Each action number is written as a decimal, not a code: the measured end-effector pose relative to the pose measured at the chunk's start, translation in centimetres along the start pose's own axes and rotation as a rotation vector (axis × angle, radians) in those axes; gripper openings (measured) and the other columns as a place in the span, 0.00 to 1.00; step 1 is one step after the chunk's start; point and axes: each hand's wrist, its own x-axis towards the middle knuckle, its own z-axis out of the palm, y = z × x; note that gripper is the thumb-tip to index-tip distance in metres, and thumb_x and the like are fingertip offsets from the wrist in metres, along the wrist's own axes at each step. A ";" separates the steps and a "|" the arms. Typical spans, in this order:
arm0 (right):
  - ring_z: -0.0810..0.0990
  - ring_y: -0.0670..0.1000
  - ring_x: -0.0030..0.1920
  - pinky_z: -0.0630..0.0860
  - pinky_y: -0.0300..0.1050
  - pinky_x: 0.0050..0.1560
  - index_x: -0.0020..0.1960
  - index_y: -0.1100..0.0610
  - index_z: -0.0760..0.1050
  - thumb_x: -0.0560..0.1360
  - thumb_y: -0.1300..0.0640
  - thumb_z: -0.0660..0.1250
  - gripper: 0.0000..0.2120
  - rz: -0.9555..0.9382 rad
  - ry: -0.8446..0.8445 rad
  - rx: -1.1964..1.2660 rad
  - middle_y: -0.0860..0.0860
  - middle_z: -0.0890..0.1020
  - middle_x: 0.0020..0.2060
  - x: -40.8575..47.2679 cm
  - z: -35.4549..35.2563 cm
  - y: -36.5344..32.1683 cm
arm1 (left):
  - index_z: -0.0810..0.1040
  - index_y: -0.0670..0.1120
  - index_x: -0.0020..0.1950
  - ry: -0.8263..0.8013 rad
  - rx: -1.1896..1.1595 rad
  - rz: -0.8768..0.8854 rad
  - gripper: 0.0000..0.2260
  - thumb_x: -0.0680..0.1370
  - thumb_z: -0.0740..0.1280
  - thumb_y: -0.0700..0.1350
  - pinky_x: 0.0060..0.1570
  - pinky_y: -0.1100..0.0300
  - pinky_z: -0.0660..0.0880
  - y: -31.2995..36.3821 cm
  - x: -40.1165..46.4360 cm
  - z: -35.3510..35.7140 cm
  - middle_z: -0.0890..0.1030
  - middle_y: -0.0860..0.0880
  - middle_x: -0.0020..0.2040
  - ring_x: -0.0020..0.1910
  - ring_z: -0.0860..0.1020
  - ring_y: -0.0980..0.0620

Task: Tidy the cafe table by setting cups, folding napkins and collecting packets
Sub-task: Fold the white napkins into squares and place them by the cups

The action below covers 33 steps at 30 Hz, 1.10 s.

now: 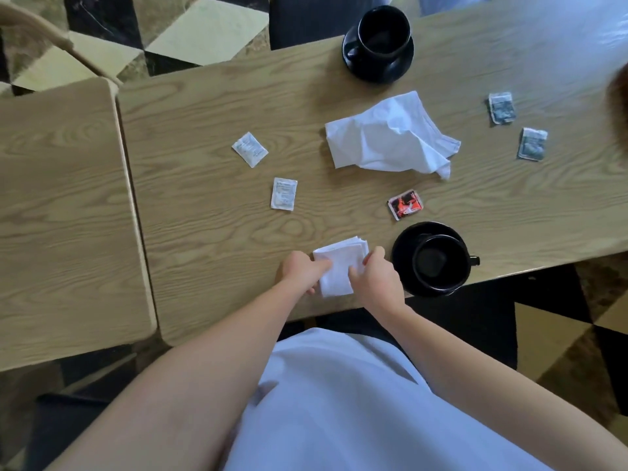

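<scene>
A folded white napkin (pixel 339 265) lies near the table's front edge. My left hand (pixel 300 270) grips its left side and my right hand (pixel 372 275) pinches its right side. A crumpled white napkin (pixel 390 134) lies unfolded mid-table. One black cup (pixel 440 261) stands on a black saucer (pixel 406 239) just right of my right hand. A second black cup (pixel 384 30) on a saucer (pixel 380 68) sits at the far edge. Two white packets (pixel 250 149) (pixel 283 193) lie to the left, a red packet (pixel 405 204) near the close cup, and two grey packets (pixel 501 108) (pixel 532 144) at right.
The wooden table (pixel 204 107) abuts a second wooden table (pixel 61 205) on the left. A chair back (pixel 44 32) curves at the top left. Checkered floor tiles (pixel 190 32) show beyond the table.
</scene>
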 end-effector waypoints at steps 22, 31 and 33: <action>0.73 0.52 0.36 0.66 0.43 0.31 0.39 0.58 0.74 0.73 0.43 0.68 0.17 0.342 0.301 0.721 0.50 0.76 0.36 18.0 -14.3 -2.4 | 0.74 0.39 0.62 -0.140 -0.525 -0.065 0.17 0.79 0.66 0.48 0.25 0.63 0.73 19.6 4.7 -2.8 0.78 0.43 0.44 0.32 0.79 0.49; 0.71 0.49 0.34 0.68 0.47 0.38 0.38 0.69 0.71 0.76 0.51 0.65 0.21 -0.147 0.088 0.741 0.57 0.73 0.31 12.8 -13.2 -9.0 | 0.76 0.43 0.57 -0.276 -0.844 0.166 0.14 0.76 0.73 0.48 0.52 0.50 0.80 20.5 1.7 -3.1 0.82 0.47 0.40 0.42 0.80 0.48; 0.75 0.51 0.36 0.73 0.48 0.40 0.41 0.71 0.74 0.77 0.53 0.66 0.19 -0.236 0.030 0.833 0.62 0.79 0.33 11.0 -13.0 -10.7 | 0.78 0.44 0.63 -0.275 -0.921 0.303 0.15 0.77 0.72 0.44 0.57 0.48 0.78 19.4 0.7 -4.5 0.83 0.46 0.48 0.47 0.81 0.48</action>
